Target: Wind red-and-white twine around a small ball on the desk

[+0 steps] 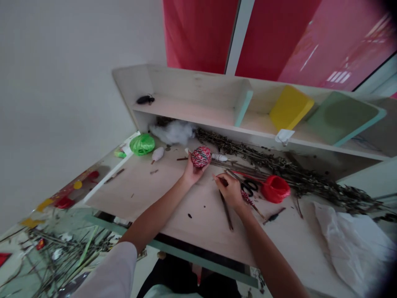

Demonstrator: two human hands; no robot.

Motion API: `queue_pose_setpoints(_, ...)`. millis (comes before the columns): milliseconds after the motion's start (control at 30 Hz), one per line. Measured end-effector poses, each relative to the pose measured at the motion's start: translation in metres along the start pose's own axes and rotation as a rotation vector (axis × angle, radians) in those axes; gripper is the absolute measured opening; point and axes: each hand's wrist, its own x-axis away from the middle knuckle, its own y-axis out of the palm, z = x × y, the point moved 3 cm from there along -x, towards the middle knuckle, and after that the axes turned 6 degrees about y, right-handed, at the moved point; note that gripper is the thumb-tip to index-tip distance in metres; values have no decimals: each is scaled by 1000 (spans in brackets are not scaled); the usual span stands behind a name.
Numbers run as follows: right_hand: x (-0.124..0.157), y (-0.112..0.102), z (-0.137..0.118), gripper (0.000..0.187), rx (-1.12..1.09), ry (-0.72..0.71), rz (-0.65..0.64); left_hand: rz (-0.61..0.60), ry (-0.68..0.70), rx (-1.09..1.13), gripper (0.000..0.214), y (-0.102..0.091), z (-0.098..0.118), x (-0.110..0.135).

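My left hand [192, 173] is wrapped around a ball of red, white and green yarn [201, 157], raised a little over the desk. To the right of it, my right hand [229, 188] is closed in a pinch, fingertips pointing towards the ball; what is between them is too small to make out. A dark stick [226, 211] slants down from beneath that hand. Black-handled scissors [249, 186] and a roll of red plastic twine [276, 189] lie just right of the hand. Behind the yarn ball is a white thread-wound piece [219, 157].
Dried plant stalks [269, 159] stretch along the back under a shelf [192, 115]. Green twine [142, 144], a white bulb-shaped piece [158, 154] and white stuffing [173, 131] sit left. A plastic bag [341, 244] is at right. Twigs litter the floor [62, 252].
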Motion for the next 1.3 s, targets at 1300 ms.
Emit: queue_pose_setpoints(1300, -13, -20, 1, 28, -1081, 563, 0, -315, 322, -894, 61, 21, -26, 29)
